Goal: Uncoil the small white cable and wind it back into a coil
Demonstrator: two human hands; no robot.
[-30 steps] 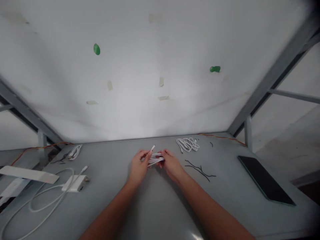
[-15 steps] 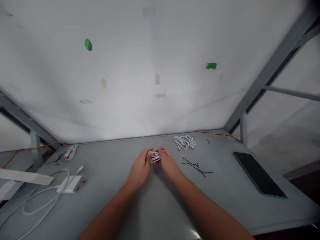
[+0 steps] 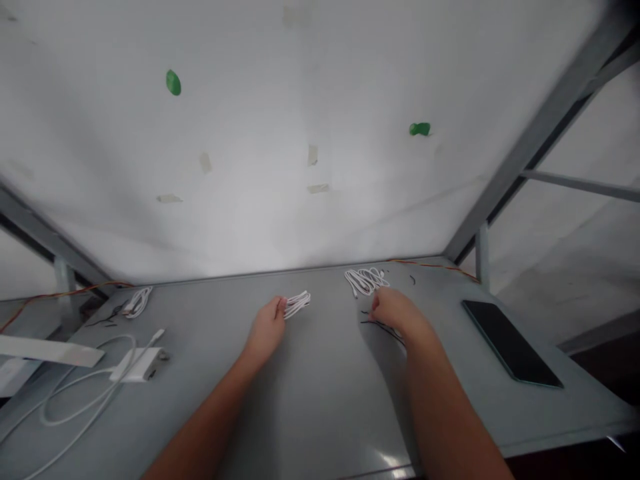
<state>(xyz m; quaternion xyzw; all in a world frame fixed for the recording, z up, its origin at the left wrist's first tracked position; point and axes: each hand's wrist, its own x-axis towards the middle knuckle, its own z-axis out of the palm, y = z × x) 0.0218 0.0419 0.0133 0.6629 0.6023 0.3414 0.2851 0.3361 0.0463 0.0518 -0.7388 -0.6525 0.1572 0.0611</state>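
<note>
A folded white cable (image 3: 298,303) is pinched in my left hand (image 3: 267,327), its loops sticking out to the right above the grey table. Over the right half of the table, my right hand (image 3: 395,310) reaches down with thumb and fingers closed at the ends of the thin black twist ties (image 3: 385,327). My palm and wrist partly cover those ties. Just behind the right hand lies a loosely coiled white cable (image 3: 364,280).
A dark tablet (image 3: 510,341) lies on the table's right. At the left are a white adapter (image 3: 136,365) with a long cable and a bundled white cable (image 3: 140,302) near black ties (image 3: 107,318). A pale wall (image 3: 250,227) rises behind; metal posts flank the table.
My right hand has let go of the folded cable and moved right to the black twist ties. My left hand keeps the cable, now slightly further left.
</note>
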